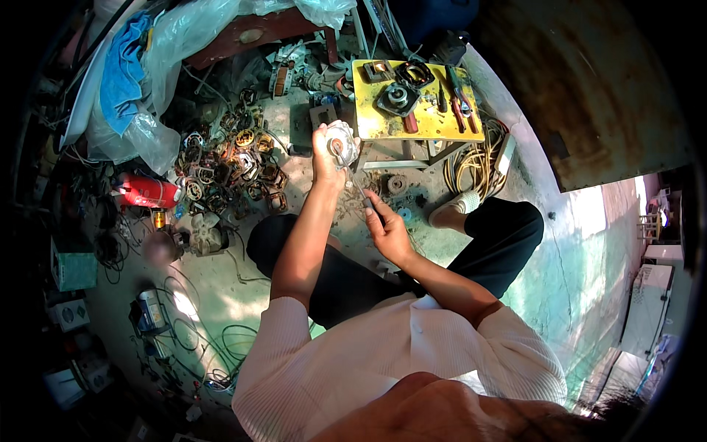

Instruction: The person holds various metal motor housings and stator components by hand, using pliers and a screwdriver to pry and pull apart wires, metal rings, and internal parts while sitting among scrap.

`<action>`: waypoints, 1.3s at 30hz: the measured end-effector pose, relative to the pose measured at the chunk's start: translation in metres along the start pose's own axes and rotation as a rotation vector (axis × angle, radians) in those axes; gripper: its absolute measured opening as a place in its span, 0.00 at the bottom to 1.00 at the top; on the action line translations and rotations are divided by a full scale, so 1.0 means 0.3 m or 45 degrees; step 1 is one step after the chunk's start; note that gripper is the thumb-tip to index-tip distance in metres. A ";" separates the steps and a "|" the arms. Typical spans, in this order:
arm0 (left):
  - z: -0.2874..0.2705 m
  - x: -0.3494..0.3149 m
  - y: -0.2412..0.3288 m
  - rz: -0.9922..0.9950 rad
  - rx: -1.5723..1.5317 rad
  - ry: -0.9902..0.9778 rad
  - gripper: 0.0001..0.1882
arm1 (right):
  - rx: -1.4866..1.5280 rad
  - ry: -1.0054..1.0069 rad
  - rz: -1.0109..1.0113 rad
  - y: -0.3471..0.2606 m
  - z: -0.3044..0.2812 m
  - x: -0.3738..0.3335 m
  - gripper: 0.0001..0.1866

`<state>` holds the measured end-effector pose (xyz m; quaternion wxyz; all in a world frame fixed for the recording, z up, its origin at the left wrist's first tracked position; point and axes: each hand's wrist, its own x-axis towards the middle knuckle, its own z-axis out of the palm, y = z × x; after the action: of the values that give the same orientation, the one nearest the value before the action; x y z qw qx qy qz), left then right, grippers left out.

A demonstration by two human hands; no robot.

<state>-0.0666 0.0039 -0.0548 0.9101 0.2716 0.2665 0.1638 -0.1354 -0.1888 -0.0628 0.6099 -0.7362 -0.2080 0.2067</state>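
Note:
My left hand (328, 158) is closed round a round silver metal motor housing (342, 144), raised in front of the low yellow table. A brownish round centre shows on the housing's face. In my right hand (389, 232) is a screwdriver (373, 210) with a dark handle, its thin shaft pointing up toward the lower edge of the housing. Whether the tip touches the metal I cannot tell. On the yellow table (379, 127) lie a dark motor part with a round centre (398, 98), a black ring-shaped part (414, 74), pliers (460, 92) and red-handled tools.
A heap of copper-wound motor cores (236, 158) covers the floor at left, near a red cylinder (151, 191). Coiled yellowish cable (475, 171) lies right of the table. Loose dark cables (199, 331) trail at lower left. A large rusty panel (589, 88) stands at right.

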 end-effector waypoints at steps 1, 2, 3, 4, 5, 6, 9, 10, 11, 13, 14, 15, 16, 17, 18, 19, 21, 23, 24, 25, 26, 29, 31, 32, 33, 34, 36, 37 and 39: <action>-0.002 -0.002 -0.002 0.009 0.005 0.016 0.27 | 0.047 -0.025 0.051 0.004 0.000 0.000 0.21; -0.005 -0.004 -0.006 0.017 0.009 0.032 0.27 | 0.095 -0.045 0.103 0.008 0.001 -0.001 0.21; -0.011 -0.005 -0.008 0.030 0.010 0.051 0.27 | 0.160 -0.082 0.166 0.008 0.002 0.004 0.21; -0.027 0.004 -0.013 0.025 0.037 0.086 0.28 | 0.225 -0.119 0.228 0.005 0.002 0.009 0.21; -0.047 0.020 -0.020 0.021 0.063 0.121 0.29 | 0.357 -0.159 0.369 -0.001 -0.009 0.011 0.21; -0.060 0.030 -0.026 0.016 0.088 0.157 0.30 | 0.488 -0.200 0.512 -0.044 -0.028 0.018 0.21; -0.040 -0.007 -0.037 -0.309 -0.306 0.034 0.32 | 1.070 -0.363 0.821 -0.059 -0.058 0.082 0.22; -0.042 0.009 -0.032 -0.265 -0.256 0.127 0.34 | 1.296 -0.430 0.898 -0.062 -0.062 0.106 0.22; -0.041 0.017 -0.020 -0.216 -0.235 0.107 0.33 | 1.152 -0.406 0.816 -0.069 -0.071 0.114 0.23; -0.029 -0.011 0.011 -0.142 -0.193 0.099 0.33 | 0.873 -0.347 0.686 -0.155 -0.092 0.102 0.24; -0.040 -0.020 0.028 -0.158 -0.155 0.054 0.33 | 0.849 -0.323 0.623 -0.167 -0.116 0.098 0.24; -0.044 -0.025 0.039 -0.186 -0.184 0.019 0.33 | 0.696 -0.317 0.529 -0.164 -0.148 0.096 0.25; -0.044 -0.025 0.047 -0.212 -0.212 -0.023 0.33 | 0.550 -0.329 0.525 -0.169 -0.179 0.102 0.26; -0.043 -0.024 0.053 -0.239 -0.239 -0.065 0.33 | 0.403 -0.340 0.519 -0.179 -0.207 0.104 0.26; -0.037 -0.040 0.056 -0.253 -0.265 -0.091 0.33 | 0.403 -0.368 0.515 -0.182 -0.230 0.090 0.27; -0.030 -0.046 0.061 -0.271 -0.276 -0.129 0.33 | 0.383 -0.385 0.504 -0.182 -0.244 0.082 0.26; -0.022 -0.057 0.074 -0.304 -0.291 -0.202 0.32 | 0.348 -0.423 0.481 -0.180 -0.257 0.070 0.26; -0.016 -0.064 0.079 -0.309 -0.304 -0.249 0.33 | 0.383 -0.426 0.472 -0.199 -0.262 0.056 0.25; -0.014 -0.063 0.079 -0.307 -0.302 -0.281 0.32 | 0.422 -0.417 0.483 -0.199 -0.265 0.050 0.25; -0.009 -0.063 0.080 -0.306 -0.300 -0.314 0.32 | 0.460 -0.408 0.495 -0.202 -0.267 0.046 0.24; -0.004 -0.064 0.081 -0.291 -0.295 -0.315 0.33 | 0.538 -0.384 0.532 -0.214 -0.261 0.043 0.23; 0.002 -0.069 0.082 -0.286 -0.303 -0.345 0.34 | 0.678 -0.484 0.612 -0.249 -0.273 0.039 0.22; 0.011 -0.078 0.085 -0.263 -0.276 -0.363 0.35 | 0.738 -0.495 0.662 -0.260 -0.273 0.036 0.22; 0.014 -0.080 0.085 -0.252 -0.262 -0.371 0.35 | 0.769 -0.500 0.688 -0.261 -0.272 0.035 0.22; 0.015 -0.080 0.085 -0.237 -0.255 -0.391 0.35 | 0.839 -0.502 0.719 -0.258 -0.273 0.036 0.22; 0.015 -0.081 0.085 -0.222 -0.249 -0.409 0.35 | 0.909 -0.503 0.751 -0.253 -0.275 0.038 0.22; 0.014 -0.081 0.084 -0.199 -0.242 -0.460 0.35 | 1.052 -0.479 0.833 -0.250 -0.277 0.039 0.22; 0.014 -0.079 0.083 -0.190 -0.243 -0.492 0.34 | 1.124 -0.454 0.883 -0.251 -0.277 0.038 0.22; 0.013 -0.080 0.083 -0.153 -0.191 -0.521 0.34 | 1.283 -0.419 0.988 -0.248 -0.281 0.038 0.21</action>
<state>-0.0875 0.0115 -0.0280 0.9710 0.2142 0.0793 0.0701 -0.0829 -0.2385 0.0242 0.7216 -0.3407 0.1043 0.5936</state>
